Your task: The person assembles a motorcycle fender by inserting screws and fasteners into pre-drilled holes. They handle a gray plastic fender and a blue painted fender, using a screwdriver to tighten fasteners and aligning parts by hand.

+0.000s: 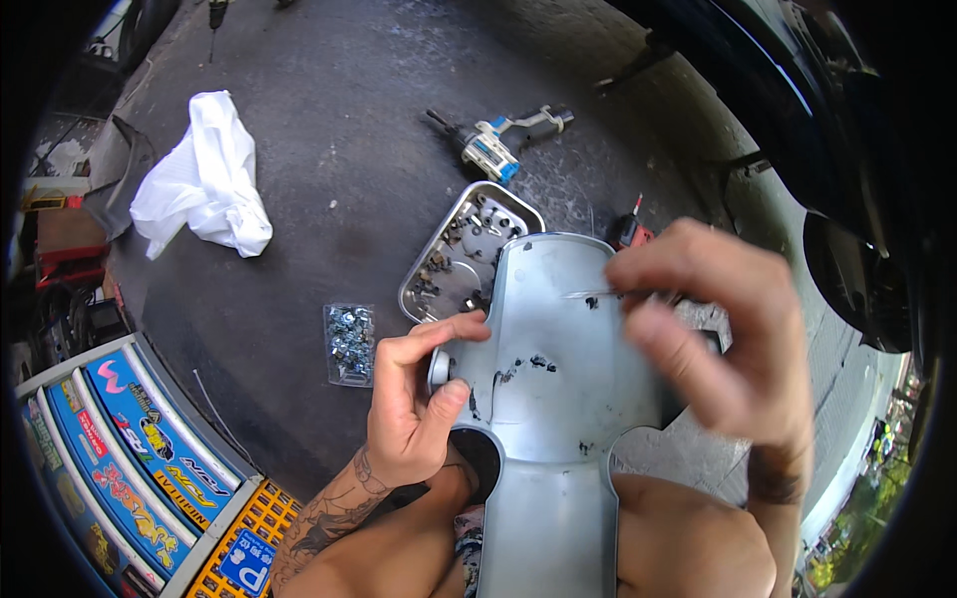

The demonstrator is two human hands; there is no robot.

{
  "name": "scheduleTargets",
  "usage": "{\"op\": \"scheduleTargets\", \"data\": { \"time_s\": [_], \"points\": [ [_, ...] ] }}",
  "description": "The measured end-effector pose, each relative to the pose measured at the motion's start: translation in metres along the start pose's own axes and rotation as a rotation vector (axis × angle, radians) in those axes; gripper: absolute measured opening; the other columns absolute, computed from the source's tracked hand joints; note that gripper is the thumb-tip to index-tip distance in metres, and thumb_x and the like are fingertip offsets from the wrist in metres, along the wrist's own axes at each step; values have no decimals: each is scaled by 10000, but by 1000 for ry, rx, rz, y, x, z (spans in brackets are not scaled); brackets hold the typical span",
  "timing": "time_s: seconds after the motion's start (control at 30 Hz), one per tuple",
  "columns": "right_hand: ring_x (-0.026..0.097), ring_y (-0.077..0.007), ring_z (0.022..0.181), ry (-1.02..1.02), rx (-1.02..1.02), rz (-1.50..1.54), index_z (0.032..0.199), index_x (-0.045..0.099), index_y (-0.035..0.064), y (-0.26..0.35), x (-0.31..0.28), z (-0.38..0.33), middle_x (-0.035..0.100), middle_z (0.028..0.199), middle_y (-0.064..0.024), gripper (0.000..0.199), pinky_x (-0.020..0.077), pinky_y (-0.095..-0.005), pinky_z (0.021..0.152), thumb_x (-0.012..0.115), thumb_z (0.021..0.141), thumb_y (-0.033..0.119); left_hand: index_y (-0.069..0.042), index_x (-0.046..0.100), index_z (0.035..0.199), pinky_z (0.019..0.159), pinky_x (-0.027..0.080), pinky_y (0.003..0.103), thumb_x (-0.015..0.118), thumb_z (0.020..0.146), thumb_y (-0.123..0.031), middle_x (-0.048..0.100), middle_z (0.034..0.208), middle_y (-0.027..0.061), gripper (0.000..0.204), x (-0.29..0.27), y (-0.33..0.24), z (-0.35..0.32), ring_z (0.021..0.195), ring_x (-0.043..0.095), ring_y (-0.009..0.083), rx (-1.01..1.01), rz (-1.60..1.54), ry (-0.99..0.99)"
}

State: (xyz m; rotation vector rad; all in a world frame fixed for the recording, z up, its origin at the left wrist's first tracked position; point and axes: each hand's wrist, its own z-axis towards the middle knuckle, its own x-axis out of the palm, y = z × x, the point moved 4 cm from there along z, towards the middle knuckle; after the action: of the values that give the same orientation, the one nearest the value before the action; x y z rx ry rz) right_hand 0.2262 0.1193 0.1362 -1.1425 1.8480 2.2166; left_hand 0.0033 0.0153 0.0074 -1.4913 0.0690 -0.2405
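Note:
A silver-grey scooter body panel (543,399), wide at the far end and narrow toward me, rests between my bare legs. Black smudges or residue (538,364) mark its surface in several spots. My left hand (414,399) grips the panel's left edge around a short round boss (439,370), thumb and forefinger on the panel. Over the upper right part hovers my right hand (723,329), blurred by motion, thumb and fingers curled toward each other. A thin pale sliver (590,294) sticks out at its fingertips; what it is, I cannot make out.
Beyond the panel lies a metal tray (424,269) of small hardware, with a cordless power tool (490,149) past it. Left are a clear box of metal clips (350,344), a white cloth (214,179) and a stickered cabinet (150,439). A dark vehicle (758,90) stands right.

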Motion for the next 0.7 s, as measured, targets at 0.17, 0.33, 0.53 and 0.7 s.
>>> {"op": "scheduleTargets", "data": {
  "time_s": [0.17,0.33,0.53,0.7],
  "points": [
    [705,-173,855,208,192,-110,1156,767,-17,-87,-31,14,752,944,-103,246,569,-313,799,678,1046,185,86,534,1404,1106,503,388,593,1101,-110,654,1399,202,366,-3,37,-1,1278,659,270,-121,111,-289],
    [643,-142,747,186,291,-20,1168,764,-13,-118,-25,36,708,866,-76,262,536,-303,712,685,1049,206,79,549,1417,1010,563,347,538,1138,-186,738,1231,179,385,-43,55,52,1134,722,230,-178,11,-351],
    [616,-121,769,78,151,2,1155,750,-19,-81,-30,65,693,857,-48,252,529,-300,717,676,1053,199,43,535,1342,907,604,363,427,1163,-190,735,1105,182,313,-72,38,104,1007,737,242,-316,-182,-247],
    [697,-164,780,188,150,81,1111,741,-19,-50,-2,41,730,861,-106,187,562,-339,721,697,1017,137,26,511,1319,962,577,440,397,1130,-157,707,1105,221,287,-36,16,66,1039,719,295,-309,-348,108]
  ]
}}
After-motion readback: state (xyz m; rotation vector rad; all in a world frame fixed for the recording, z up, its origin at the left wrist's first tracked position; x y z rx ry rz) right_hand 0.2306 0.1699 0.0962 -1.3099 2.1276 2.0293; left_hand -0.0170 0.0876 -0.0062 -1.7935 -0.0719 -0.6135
